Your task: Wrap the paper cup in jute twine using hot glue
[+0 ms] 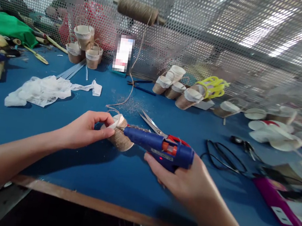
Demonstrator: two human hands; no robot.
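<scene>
My right hand (pixel 180 176) grips a blue hot glue gun (pixel 147 139) whose nozzle points left. The nozzle tip meets the rim area of a small cup wrapped in twine (pixel 123 139), which lies tilted on the blue table. With thumb and forefinger, my left hand (pixel 93 127) pinches the white edge of this cup beside the nozzle. From the cup a strand of twine (pixel 133 84) runs up to a spool (pixel 136 10) on the mesh panel. Scissors with red handles (pixel 152 123) lie open behind the glue gun.
White lace fabric (pixel 42 89) lies left, near clear glue sticks (pixel 73 68). Small twine-wrapped buckets stand at the back left (pixel 93 57) and back right (pixel 187 98). A phone (pixel 123 53) leans on the mesh. Right are a black cable (pixel 224 158), white discs (pixel 274 136) and a purple box (pixel 273 199).
</scene>
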